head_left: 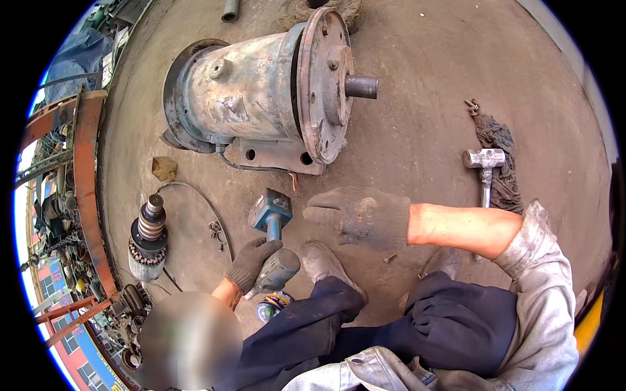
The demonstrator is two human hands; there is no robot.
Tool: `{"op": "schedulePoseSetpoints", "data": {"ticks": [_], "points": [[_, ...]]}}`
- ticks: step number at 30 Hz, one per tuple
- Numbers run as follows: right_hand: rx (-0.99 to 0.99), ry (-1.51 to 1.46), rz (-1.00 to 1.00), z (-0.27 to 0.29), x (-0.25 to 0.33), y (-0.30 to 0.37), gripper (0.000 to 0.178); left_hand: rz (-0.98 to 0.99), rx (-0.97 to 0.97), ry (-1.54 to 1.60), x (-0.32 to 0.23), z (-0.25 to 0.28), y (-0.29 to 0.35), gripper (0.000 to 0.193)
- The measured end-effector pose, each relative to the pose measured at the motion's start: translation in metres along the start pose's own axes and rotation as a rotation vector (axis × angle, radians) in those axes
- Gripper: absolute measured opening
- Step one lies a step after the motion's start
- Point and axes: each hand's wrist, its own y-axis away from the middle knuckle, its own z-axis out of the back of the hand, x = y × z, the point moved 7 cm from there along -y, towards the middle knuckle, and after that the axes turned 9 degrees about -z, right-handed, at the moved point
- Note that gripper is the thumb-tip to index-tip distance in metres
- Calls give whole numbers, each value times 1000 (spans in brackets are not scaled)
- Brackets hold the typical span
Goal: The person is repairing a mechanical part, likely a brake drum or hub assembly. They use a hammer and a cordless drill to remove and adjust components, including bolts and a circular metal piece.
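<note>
A blue-and-grey cordless power tool (279, 268) is in my left hand (253, 262); the dark-gloved fingers wrap its handle, and the blue battery end (270, 207) points away from me. My right hand (365, 216), in a dirty dark glove, reaches across with fingers stretched out, holding nothing. Beyond both hands lies a large worn electric motor (241, 88) on its side, with a round end flange (323, 85) and a shaft (362, 86) pointing right. Wire ends (295, 181) hang near its base. Part of my left arm is blurred out.
A sledgehammer (484, 159) lies at the right on a dark rag (499, 150). At the left stands a rotor-like part (149, 238) beside a cable (212, 212) and a yellowish block (164, 169). A colourful round item (274, 305) sits by my leg; rusty metal racks (85, 176) line the left.
</note>
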Motion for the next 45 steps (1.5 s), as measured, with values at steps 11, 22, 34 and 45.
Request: {"op": "schedulePoseSetpoints", "data": {"ticks": [11, 22, 34, 45], "points": [[402, -257, -489, 21, -13, 44, 36, -473, 323, -545, -173, -106, 0, 28], [-455, -1362, -1305, 28, -101, 159, 21, -1152, -337, -702, -326, -32, -90, 105], [-446, -1571, -1299, 2, -162, 118, 12, -958, -183, -527, -331, -52, -97, 95], [-370, -2024, -1261, -26, -169, 112, 6, -951, -174, -540, -330, -55, -99, 99]]}}
